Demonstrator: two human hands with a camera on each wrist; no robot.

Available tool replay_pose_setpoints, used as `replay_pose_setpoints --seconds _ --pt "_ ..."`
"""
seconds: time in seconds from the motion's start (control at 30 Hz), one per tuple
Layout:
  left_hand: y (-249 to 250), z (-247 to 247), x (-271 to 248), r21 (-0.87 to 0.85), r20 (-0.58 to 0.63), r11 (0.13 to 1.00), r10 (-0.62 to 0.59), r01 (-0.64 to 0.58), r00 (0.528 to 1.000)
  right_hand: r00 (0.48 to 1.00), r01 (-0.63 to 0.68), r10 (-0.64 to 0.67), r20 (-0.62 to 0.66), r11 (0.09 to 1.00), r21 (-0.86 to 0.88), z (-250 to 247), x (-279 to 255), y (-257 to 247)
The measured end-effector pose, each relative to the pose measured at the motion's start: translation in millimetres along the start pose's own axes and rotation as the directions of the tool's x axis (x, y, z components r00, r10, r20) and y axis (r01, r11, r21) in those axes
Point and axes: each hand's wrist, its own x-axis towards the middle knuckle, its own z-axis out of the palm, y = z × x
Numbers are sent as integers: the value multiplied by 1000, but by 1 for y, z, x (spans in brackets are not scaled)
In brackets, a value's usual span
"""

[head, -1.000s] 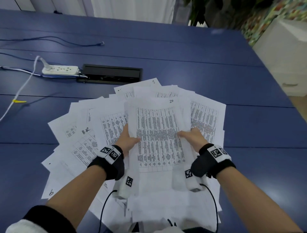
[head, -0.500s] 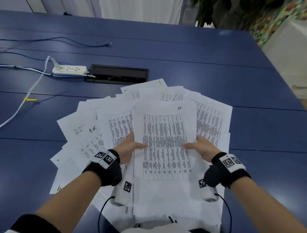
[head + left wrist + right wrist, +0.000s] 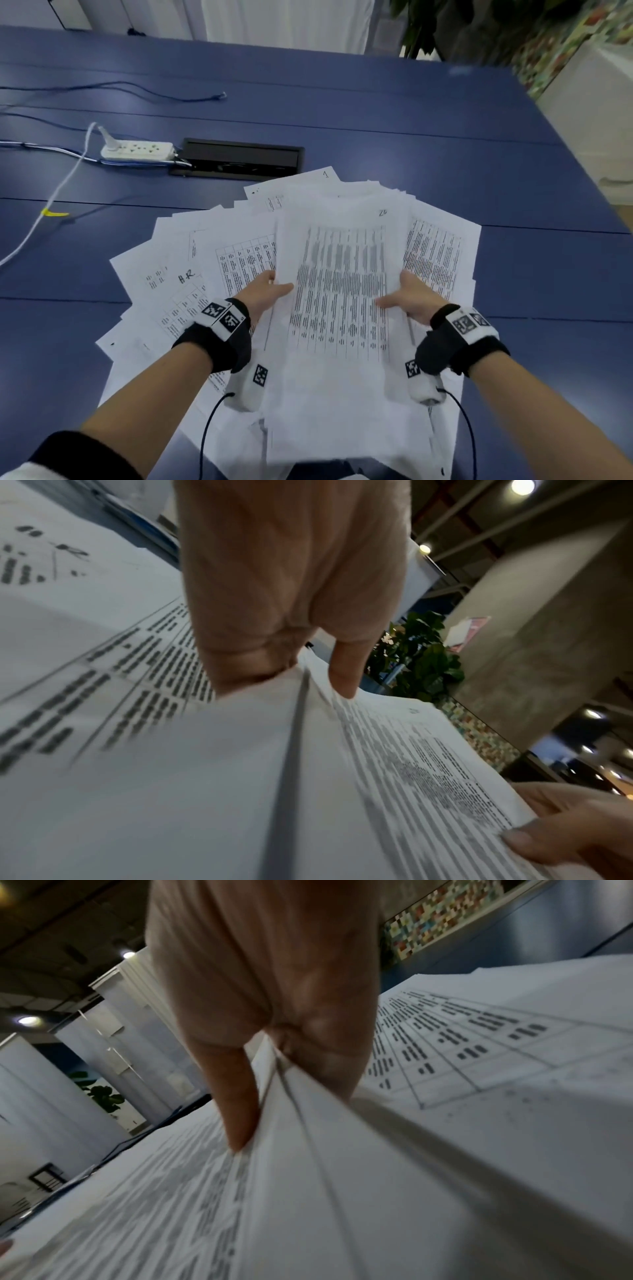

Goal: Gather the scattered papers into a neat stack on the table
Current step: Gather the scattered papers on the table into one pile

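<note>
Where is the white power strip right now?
In the head view the white power strip lies on the blue table, far left of the papers, its right end beside the black cable hatch.

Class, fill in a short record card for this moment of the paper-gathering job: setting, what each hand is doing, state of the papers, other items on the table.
Setting: blue table
Left hand: pinches the left edge of the held sheaf
Right hand: pinches its right edge
Papers: loose sheets fanned out under and around the sheaf, not yet squared
Other items: white power strip, black cable hatch, blue cable
</note>
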Motion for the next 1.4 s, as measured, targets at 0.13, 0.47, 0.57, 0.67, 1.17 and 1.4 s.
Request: replay_pose_setpoints --seconds 0.13,0.47,0.57,0.67,1.17,1.4 --pt "-8 1 6 -24 -22 999 26 -27 999 1000 9 -10 -14 1000 -7 5 -2 -2" --pt "-7 7 8 14 -80 987 163 -163 983 926 -119 -26 -376 927 -355 16 -7 -17" --pt "0 3 22 0 -83 990 138 -138 987 934 -121 -20 -357 921 -370 10 -1 -27" --pt "-2 4 34 27 -60 994 106 -105 993 942 -77 -50 -333 930 -359 9 8 -29" --pt "-1 0 26 -50 -173 977 196 -208 965 686 -359 209 -697 930 -75 -83 32 -3" --pt "10 2 26 74 -123 961 275 -267 954 822 -152 123 -557 988 -6 -90 51 -22"
